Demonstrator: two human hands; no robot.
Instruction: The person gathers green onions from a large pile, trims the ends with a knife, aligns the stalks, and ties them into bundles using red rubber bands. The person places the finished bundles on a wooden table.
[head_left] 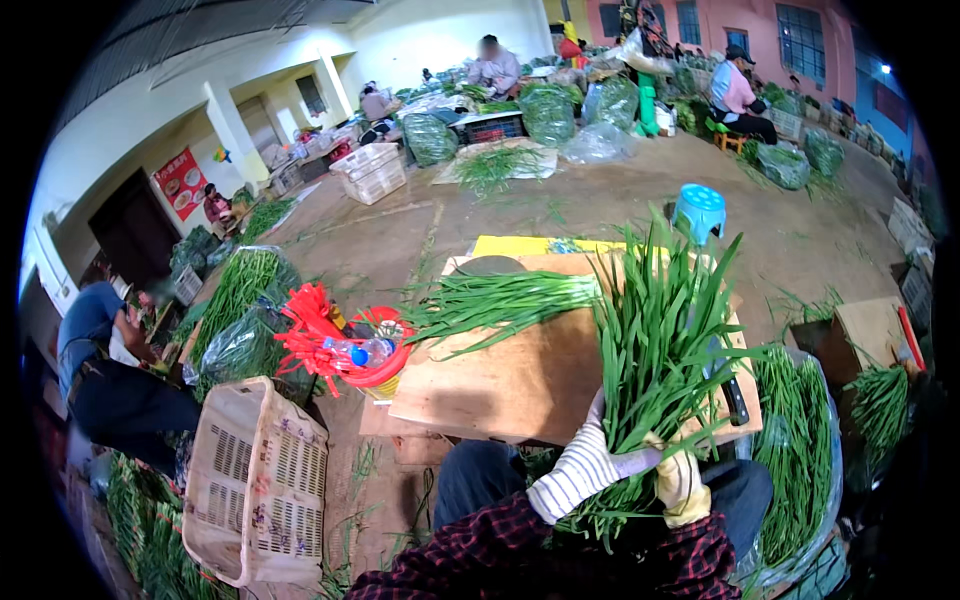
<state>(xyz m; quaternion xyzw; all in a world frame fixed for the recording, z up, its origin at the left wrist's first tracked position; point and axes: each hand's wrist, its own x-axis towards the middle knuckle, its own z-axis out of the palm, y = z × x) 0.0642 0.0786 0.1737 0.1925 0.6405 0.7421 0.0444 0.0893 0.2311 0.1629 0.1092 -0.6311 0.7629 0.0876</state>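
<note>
A thick bunch of garlic chives (660,350) stands upright over my lap, its leaf tips fanning out above the board. My left hand (590,468), in a white striped glove, is closed round its lower part. Against the other side of the bunch, my right hand (682,485), in a pale yellow glove, is wrapped on the stalks, its fingers partly hidden by leaves. Another bundle of chives (530,295) lies across the wooden board (480,395). A knife with a black handle (737,402) rests at the board's right edge, its blade partly covered by leaves.
Left of the board, red plastic strips (308,335) and a bottle (378,350) fill a container. A pale plastic crate (255,480) stands at lower left. Bagged chives (795,450) lie at my right. Beyond the board is a blue stool (700,208). Other people sit among vegetables.
</note>
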